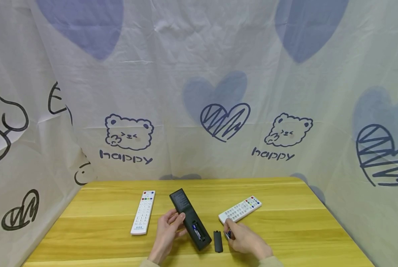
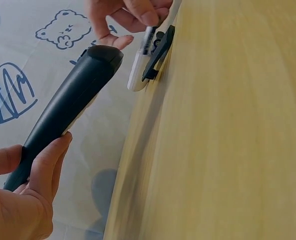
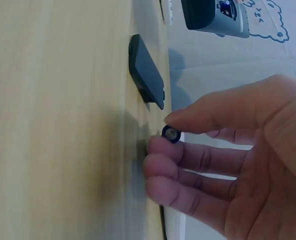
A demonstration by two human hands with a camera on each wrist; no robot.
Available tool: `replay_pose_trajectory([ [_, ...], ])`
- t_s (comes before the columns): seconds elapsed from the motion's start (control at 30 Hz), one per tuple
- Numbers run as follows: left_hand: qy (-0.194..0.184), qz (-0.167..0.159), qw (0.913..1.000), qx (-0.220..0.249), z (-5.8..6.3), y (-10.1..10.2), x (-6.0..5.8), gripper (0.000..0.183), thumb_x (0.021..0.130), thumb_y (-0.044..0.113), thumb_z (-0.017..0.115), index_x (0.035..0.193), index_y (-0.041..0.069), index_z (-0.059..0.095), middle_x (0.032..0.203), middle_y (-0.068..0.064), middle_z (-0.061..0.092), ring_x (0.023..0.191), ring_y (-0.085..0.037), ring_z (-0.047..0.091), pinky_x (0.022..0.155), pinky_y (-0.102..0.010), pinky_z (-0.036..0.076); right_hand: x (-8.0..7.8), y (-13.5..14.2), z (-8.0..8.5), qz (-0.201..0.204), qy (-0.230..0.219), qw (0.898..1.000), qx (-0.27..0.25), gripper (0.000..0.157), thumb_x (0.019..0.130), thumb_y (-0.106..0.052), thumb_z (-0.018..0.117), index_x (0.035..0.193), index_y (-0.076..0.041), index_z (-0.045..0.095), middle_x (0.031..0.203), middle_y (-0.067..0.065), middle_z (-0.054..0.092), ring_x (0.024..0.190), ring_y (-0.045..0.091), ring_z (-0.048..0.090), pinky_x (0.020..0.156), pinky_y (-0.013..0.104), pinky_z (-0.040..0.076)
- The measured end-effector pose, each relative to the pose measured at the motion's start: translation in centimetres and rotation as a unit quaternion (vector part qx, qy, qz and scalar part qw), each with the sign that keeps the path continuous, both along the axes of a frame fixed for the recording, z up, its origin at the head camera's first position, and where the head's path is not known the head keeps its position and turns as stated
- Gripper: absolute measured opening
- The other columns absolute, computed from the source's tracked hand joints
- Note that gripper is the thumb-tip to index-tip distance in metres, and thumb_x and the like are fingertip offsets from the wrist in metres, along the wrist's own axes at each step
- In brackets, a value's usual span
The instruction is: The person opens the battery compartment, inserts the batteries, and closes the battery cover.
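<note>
The bench (image 1: 305, 237) is spreading beneath the black remote (image 1: 191, 219). My left hand (image 1: 167, 230) is gripping that remote's left edge, thumb lying on top, fingers curling underneath, holding it slanted and clear of the bench. My right hand (image 1: 247, 239) is hovering to its right, thumb and forefinger almost meeting, other fingers bending. A left white remote (image 1: 143, 213) and a right white remote (image 1: 240, 210) are flanking it. A battery cover (image 1: 218, 241) is lying just right of its near end; a seated battery (image 1: 197, 231) is showing in its open back; my right fingers are pinching a loose battery (image 3: 171, 134).
</note>
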State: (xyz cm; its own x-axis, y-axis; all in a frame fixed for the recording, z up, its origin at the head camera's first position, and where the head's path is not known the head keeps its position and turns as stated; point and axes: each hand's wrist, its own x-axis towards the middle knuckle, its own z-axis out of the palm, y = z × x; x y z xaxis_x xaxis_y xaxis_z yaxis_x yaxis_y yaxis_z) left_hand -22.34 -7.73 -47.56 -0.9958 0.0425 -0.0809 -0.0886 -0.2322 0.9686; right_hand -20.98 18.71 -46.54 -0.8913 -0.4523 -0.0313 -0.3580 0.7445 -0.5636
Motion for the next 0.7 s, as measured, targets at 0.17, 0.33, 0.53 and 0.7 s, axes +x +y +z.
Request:
replay_pose_trajectory([
  [0.17, 0.000, -0.001, 1.0000, 0.003, 0.00, 0.00, 0.06, 0.052, 0.100, 0.013, 0.061, 0.141, -0.013, 0.041, 0.104, -0.004, 0.072, 0.082, -0.011, 0.072, 0.072, -0.028, 0.065, -0.01, -0.27, 0.26, 0.012, 0.042, 0.999, -0.004, 0.048, 0.088, 0.000, 0.063, 0.135, -0.004, 0.053, 0.074, -0.007, 0.053, 0.065, 0.002, 0.044, 0.057, 0.020, 0.041],
  [0.33, 0.000, -0.003, 1.0000, 0.005, 0.00, -0.03, 0.04, 0.052, 0.100, 0.013, 0.061, 0.141, -0.013, 0.041, 0.103, -0.004, 0.072, 0.082, -0.011, 0.072, 0.072, -0.027, 0.065, -0.33, -0.47, 0.35, 0.044, 0.094, 0.995, -0.011, 0.047, 0.091, 0.000, 0.061, 0.138, -0.004, 0.057, 0.073, -0.010, 0.051, 0.064, -0.003, 0.040, 0.057, 0.017, 0.040],
  [0.53, -0.002, -0.006, 1.0000, 0.003, -0.02, -0.07, 0.01, 0.054, 0.101, 0.015, 0.061, 0.142, -0.013, 0.040, 0.107, -0.006, 0.073, 0.083, -0.012, 0.072, 0.072, -0.028, 0.065, -0.73, -0.71, 0.38, 0.058, 0.099, 0.992, -0.043, 0.034, 0.092, 0.002, 0.061, 0.126, -0.003, 0.062, 0.072, -0.010, 0.050, 0.061, -0.004, 0.039, 0.054, 0.015, 0.039],
  [0.7, -0.003, -0.007, 1.0000, 0.000, 0.00, -0.08, 0.07, 0.055, 0.101, 0.015, 0.061, 0.142, -0.013, 0.040, 0.107, -0.006, 0.072, 0.084, -0.012, 0.072, 0.072, -0.028, 0.065, -0.80, -0.94, 0.44, 0.050, 0.104, 0.992, -0.043, 0.039, 0.094, 0.001, 0.059, 0.133, -0.003, 0.060, 0.075, -0.010, 0.051, 0.064, -0.004, 0.041, 0.058, 0.016, 0.042],
])
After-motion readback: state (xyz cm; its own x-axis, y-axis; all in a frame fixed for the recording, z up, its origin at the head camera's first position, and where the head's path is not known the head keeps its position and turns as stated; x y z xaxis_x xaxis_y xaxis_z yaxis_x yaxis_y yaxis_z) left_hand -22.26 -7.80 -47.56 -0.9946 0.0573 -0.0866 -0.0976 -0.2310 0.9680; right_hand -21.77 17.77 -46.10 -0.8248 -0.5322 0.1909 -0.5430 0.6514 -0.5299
